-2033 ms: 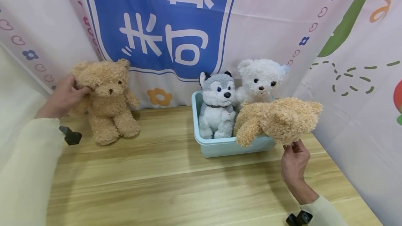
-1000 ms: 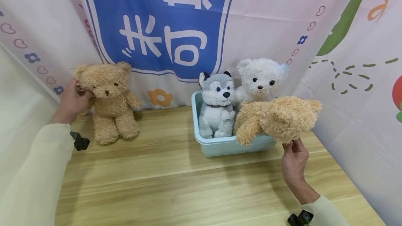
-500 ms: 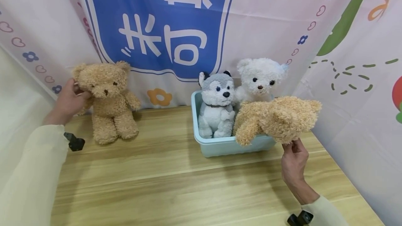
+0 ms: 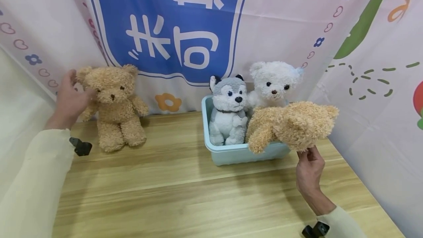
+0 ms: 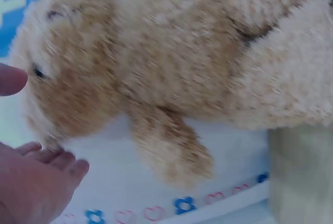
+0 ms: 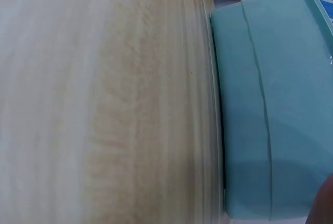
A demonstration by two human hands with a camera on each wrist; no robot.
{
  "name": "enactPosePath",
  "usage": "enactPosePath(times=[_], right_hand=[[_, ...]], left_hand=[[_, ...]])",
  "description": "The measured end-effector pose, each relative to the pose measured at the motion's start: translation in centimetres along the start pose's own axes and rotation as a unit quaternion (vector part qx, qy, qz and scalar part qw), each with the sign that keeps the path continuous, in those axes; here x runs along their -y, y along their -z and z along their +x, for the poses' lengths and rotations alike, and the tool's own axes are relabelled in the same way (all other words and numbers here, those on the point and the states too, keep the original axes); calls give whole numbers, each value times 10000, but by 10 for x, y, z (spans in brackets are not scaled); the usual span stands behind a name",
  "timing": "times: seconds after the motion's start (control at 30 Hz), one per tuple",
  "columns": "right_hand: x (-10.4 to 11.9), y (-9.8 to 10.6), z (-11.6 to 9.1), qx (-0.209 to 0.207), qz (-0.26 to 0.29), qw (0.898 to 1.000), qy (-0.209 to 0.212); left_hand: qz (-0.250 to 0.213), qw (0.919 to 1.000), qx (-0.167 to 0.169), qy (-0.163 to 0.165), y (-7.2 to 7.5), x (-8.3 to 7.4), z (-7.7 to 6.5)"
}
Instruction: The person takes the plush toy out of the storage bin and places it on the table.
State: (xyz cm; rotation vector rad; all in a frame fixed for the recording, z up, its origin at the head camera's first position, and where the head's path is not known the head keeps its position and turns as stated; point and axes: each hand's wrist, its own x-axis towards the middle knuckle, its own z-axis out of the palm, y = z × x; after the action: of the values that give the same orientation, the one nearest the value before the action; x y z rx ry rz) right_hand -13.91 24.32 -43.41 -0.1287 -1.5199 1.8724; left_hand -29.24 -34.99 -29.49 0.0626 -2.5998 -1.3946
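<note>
On the left of the head view, a tan teddy bear (image 4: 115, 111) stands upright on the wooden table against the backdrop. My left hand (image 4: 71, 100) is beside its head, thumb and fingers spread; in the left wrist view the fingertips (image 5: 62, 161) reach the head's edge, though contact is unclear. A second, curly tan teddy bear (image 4: 294, 124) lies tipped over the right side of a light blue basket (image 4: 244, 153), its face hidden. Under its head my right hand (image 4: 310, 170) pinches what looks like an ear. Only a bit of that hand shows in the right wrist view.
Inside the basket sit a grey-and-white husky plush (image 4: 228, 113) and, behind the curly bear, a white teddy bear (image 4: 274, 83). A printed cloth backdrop (image 4: 271, 21) hangs behind the table (image 4: 185, 194). Another cloth wall rises along the table's right edge.
My left hand has opened and come off the standing bear's head, which it held before. That bear stays upright. The right hand and the curly bear have hardly moved.
</note>
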Motion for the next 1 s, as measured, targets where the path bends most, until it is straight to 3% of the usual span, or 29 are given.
enactPosePath(times=[0.27,0.4,0.57,0.77,1.0], right_hand=[[-1,0,-1,92,-31,9999,39],[-1,0,-1,87,-17,9999,63],[0,0,-1,31,31,10000,67],[-1,0,0,-6,-21,10000,12],[0,2,0,-30,-25,10000,-24]], left_hand=[[374,9990,-163,-163,-15,-49,-12],[744,9947,-51,-703,-34,-75,-17],[1095,9830,390,-1422,-69,-105,-28],[1448,9584,645,-2375,-106,-128,-40],[1525,9133,840,-3683,-141,-148,-47]])
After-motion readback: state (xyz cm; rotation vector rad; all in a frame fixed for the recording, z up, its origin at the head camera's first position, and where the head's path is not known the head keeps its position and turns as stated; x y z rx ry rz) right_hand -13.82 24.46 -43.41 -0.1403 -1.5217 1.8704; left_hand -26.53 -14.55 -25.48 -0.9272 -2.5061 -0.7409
